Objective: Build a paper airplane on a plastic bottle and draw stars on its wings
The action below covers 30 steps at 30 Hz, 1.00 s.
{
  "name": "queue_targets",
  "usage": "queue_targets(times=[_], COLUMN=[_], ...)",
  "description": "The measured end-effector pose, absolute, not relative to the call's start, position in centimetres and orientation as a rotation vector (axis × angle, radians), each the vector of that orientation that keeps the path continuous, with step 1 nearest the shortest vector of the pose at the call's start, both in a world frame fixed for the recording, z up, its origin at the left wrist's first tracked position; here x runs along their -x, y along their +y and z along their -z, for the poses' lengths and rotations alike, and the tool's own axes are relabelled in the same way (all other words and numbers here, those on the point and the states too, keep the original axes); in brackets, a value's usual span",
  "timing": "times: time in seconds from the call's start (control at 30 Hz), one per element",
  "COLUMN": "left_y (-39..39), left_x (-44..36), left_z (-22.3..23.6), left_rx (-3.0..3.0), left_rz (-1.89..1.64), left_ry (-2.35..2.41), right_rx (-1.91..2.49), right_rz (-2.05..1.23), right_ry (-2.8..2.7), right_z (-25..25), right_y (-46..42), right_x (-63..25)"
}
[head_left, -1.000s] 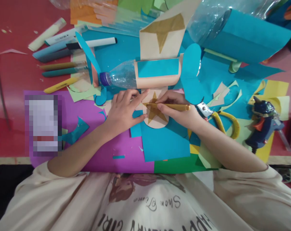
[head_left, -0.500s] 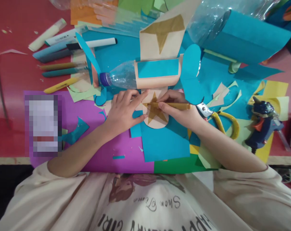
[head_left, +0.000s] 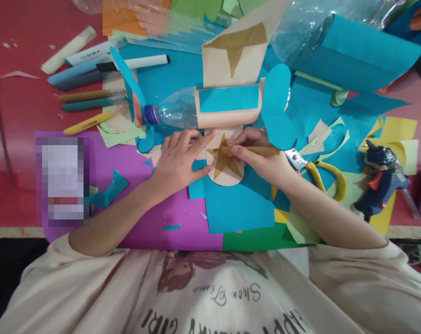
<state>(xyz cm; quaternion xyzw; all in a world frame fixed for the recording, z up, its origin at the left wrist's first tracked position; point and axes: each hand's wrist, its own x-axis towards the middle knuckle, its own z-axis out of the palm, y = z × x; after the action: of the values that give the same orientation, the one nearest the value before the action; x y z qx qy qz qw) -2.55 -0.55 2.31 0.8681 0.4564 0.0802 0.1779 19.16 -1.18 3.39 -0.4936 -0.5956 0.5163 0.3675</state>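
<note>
My right hand (head_left: 261, 153) pinches a mustard-gold marker (head_left: 259, 151), its tip on the left arm of a gold star (head_left: 224, 162). The star is coloured on a cream paper wing (head_left: 231, 180) with a rounded end. My left hand (head_left: 182, 155) lies with fingers spread at the wing's left edge, index fingertip and thumb on the paper. Just beyond is a clear plastic bottle (head_left: 177, 109) on its side, wrapped in cream paper with a blue strip (head_left: 229, 98) and a purple cap (head_left: 152, 114). A blue paper tail (head_left: 276, 106) stands at its right end.
Several markers (head_left: 88, 96) lie at the left, above a blurred-out rectangular object (head_left: 63, 181). Yellow-handled scissors (head_left: 327, 178) and a blue glue gun (head_left: 377, 181) lie at the right. Paper scraps (head_left: 114, 188) are scattered about. A blue-wrapped bottle (head_left: 363, 55) lies at the far right.
My right hand and the marker have shifted slightly right, with the tip still at the star's left arm. My left hand and the bottle have stayed in place.
</note>
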Motion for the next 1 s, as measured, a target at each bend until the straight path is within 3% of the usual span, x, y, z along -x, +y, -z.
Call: queue_targets(times=[1.0], left_y=[-0.55], left_x=[2.51], left_z=[-2.41], left_rx=[-2.483], left_rz=[-0.241], left_ry=[1.293], right_rx=[1.347], right_rz=[-1.244], right_ry=[-1.563], right_z=[-3.22], right_y=[-1.11], right_x=[-19.28])
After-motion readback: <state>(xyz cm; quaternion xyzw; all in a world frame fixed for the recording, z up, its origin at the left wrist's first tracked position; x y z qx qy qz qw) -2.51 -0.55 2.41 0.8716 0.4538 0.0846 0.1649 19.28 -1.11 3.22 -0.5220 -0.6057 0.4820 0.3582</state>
